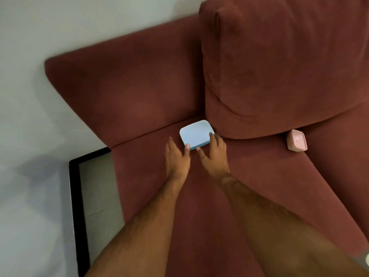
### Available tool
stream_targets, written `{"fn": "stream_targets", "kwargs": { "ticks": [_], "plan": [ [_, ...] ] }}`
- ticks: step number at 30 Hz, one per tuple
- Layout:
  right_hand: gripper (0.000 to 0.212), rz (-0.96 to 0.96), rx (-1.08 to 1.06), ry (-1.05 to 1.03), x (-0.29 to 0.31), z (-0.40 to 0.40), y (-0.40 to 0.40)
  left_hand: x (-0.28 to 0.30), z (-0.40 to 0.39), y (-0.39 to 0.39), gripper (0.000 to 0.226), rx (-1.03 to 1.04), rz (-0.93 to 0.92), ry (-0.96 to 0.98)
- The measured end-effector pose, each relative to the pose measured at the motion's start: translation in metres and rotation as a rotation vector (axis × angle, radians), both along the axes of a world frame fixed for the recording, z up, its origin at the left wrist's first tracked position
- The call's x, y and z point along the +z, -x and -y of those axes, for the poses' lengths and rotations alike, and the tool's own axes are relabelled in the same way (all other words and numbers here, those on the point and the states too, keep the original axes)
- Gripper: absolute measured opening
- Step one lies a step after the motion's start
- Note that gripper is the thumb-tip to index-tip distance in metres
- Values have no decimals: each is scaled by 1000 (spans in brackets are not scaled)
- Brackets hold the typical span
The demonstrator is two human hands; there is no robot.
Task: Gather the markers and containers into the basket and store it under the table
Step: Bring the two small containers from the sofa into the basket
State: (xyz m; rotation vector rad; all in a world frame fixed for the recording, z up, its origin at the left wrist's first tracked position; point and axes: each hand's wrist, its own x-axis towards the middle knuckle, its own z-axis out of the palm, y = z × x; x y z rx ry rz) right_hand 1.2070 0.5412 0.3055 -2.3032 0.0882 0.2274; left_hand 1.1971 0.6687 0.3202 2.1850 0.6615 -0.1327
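Rust-red fabric sofa point(249, 186): fills most of the view; its seat carries all the items noted below.
Back cushion: a large rust-red fabric cushion point(279, 66) stands on the seat against the sofa back, its lower corner pressing down near the blue container.
Blue container: a flat, light blue, rounded-rectangular plastic container point(194, 134) with its lid on lies on the seat at the rear corner, where the side arm meets the back cushion; its right edge sits just beside the cushion's lower corner.
Left hand point(176, 159): palm down and open, fingers spread on the seat; the thumb tip touches the near left edge of the blue container. Not closed around it.
Right hand point(214, 154): palm down and open; fingertips rest on the near right corner of the blue container. No grasp closed.
Pink container: a small pink, rounded-square plastic container point(296, 140) lies on the seat's rear edge, right of the cushion, partly tucked under it, well apart from both hands.
Floor side: a black-framed glass panel point(74, 196) stands beside the sofa's left edge.
Image quality: slightly blurred.
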Motion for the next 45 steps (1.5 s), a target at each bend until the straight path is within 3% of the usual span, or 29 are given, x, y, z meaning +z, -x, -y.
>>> {"fn": "stream_targets", "kwargs": {
  "ticks": [4, 8, 17, 29, 45],
  "plan": [
    [73, -26, -55, -55, -22, -6, -32, -23, 5, -36, 66, 192, -38, 194],
    [71, -14, -124, -76, -36, -7, -46, -40, 12, -51, 43, 287, -96, 329],
    [77, -16, -231, -102, -39, 9, -33, -49, 36, -41, 38, 230, -127, 300],
    [75, 50, -434, -125, -14, 79, 98, -40, 97, 49, 44, -58, -197, 161],
    [69, 187, -951, -103, 15, 190, 346, -4, 235, 257, 36, -517, -267, 268]
  ]
}}
